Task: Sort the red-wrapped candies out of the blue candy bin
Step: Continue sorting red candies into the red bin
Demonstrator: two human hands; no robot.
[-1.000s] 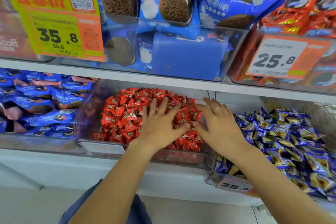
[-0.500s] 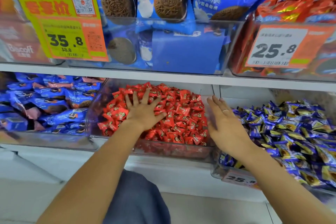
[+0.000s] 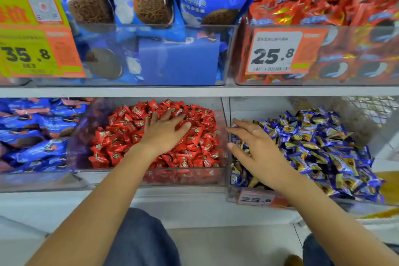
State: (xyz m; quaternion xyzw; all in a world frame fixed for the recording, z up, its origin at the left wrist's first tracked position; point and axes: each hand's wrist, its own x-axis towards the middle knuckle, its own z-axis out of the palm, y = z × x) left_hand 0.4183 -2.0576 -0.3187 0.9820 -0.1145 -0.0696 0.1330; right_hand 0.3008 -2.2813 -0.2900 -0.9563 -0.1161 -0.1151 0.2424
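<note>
— What is seen at the left?
— Blue snack packs [image 3: 36, 134] are stacked beside a clear bin [image 3: 183, 176] heaped with red candies [image 3: 129, 136]. The left hand [image 3: 164, 134] is laid flat on that heap, fingers spread.
— And to the right?
— The right hand [image 3: 257, 151] is held with fingers straight and slightly spread over the near-left edge of the blue candies [image 3: 323, 147]; nothing is pinched. A price tag [image 3: 255, 199] is fixed below.

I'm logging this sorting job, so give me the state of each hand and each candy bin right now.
left hand: open, fingers spread, pressing flat on the red candies
right hand: open, fingers straight, over the blue bin's left edge, holding nothing
red candy bin: heaped full of red-wrapped candies
blue candy bin: heaped with blue-and-gold candies; no red one visible
</note>
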